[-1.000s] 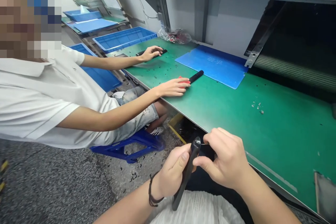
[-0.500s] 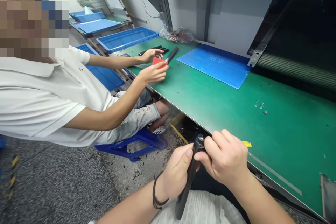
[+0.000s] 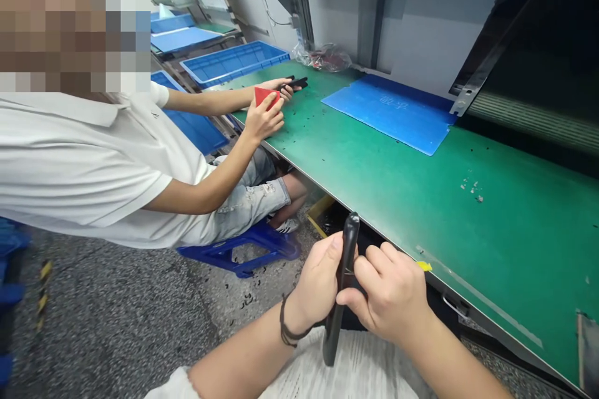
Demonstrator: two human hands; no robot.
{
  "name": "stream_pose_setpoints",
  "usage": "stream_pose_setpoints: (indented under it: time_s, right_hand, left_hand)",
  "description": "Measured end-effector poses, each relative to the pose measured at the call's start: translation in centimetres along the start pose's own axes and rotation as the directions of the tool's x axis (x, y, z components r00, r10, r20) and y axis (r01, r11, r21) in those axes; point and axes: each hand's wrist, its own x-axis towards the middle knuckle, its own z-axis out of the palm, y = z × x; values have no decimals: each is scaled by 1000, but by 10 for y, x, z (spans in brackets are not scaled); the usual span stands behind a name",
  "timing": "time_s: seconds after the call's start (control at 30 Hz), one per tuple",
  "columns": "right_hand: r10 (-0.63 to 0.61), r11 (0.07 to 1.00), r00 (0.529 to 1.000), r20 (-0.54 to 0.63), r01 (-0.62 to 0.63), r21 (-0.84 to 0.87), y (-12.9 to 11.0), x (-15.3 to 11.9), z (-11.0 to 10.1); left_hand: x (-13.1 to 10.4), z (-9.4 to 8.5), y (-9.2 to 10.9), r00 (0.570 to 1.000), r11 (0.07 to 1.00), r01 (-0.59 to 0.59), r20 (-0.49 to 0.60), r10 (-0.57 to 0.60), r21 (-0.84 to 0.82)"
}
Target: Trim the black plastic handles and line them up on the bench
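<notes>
My left hand is wrapped around a long black plastic handle, which stands tilted over my lap with its rounded end up. My right hand is closed around a knife whose yellow end sticks out behind the fist. Its thin blade shows beside the black handle, near the upper half, and seems to touch it. Most of the knife is hidden by my fingers.
To the left a co-worker holds a red piece and black handles above the green table. A blue sheet lies there. A yellow bin is under the edge; a blue crate stands beyond.
My right hand and the knife have shifted down along the black handle, which is now more upright. The co-worker's hands have moved left with the red piece, gathering black handles.
</notes>
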Motion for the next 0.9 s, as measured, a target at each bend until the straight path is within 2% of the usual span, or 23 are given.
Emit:
stream_pose_setpoints:
  time_s: [0.23, 0.43, 0.67, 0.8, 0.9]
  right_hand:
    - [24, 998, 1000, 11, -24, 50, -6, -4, 1]
    - [-2, 997, 998, 68, -3, 80, -18, -8, 4]
    - [-39, 994, 990, 133, 24, 109, -27, -12, 7]
    - [-61, 992, 977, 204, 37, 122, -29, -12, 8]
    - [-83, 995, 976, 200, 68, 79, -28, -9, 9]
  left_hand:
    - [12, 8, 5, 998, 992, 16, -58, -23, -128]
    - [24, 9, 21, 993, 952, 57, -86, -86, -301]
    - [43, -3, 38, 981, 921, 79, -137, -140, -381]
    - [56, -14, 38, 969, 914, 102, -167, -180, -394]
    - [62, -20, 33, 952, 896, 128, -200, -232, -426]
